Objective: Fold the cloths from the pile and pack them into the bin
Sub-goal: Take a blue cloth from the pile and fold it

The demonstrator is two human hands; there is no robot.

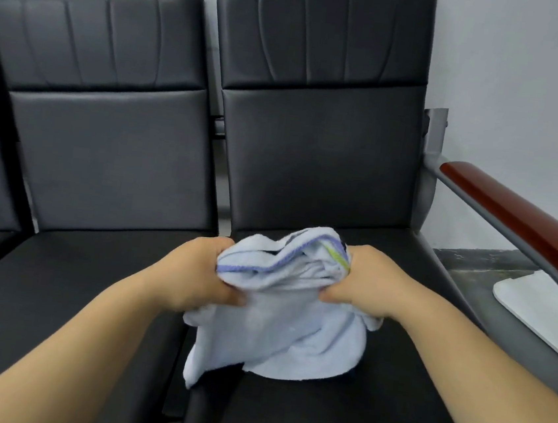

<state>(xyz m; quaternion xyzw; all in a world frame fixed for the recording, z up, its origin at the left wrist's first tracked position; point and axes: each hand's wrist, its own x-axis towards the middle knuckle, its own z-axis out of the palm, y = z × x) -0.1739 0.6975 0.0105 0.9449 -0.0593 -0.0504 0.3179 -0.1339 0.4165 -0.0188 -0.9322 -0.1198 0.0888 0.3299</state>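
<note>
Fingers of both hands [196, 268] [363, 282] vanish inside bunched cloth [280, 315].

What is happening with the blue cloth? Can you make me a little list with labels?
place: a row of black padded chairs
cloth: light blue cloth, bunched up, purple-stitched edge on top, lower part resting on the right chair's seat
left hand: grips the cloth's left side
right hand: grips the cloth's right side
folding: not neat yet, the cloth is crumpled
beside the chair: reddish wooden armrest; past it a white object, only partly seen
bin: cannot tell if it is in view
</note>
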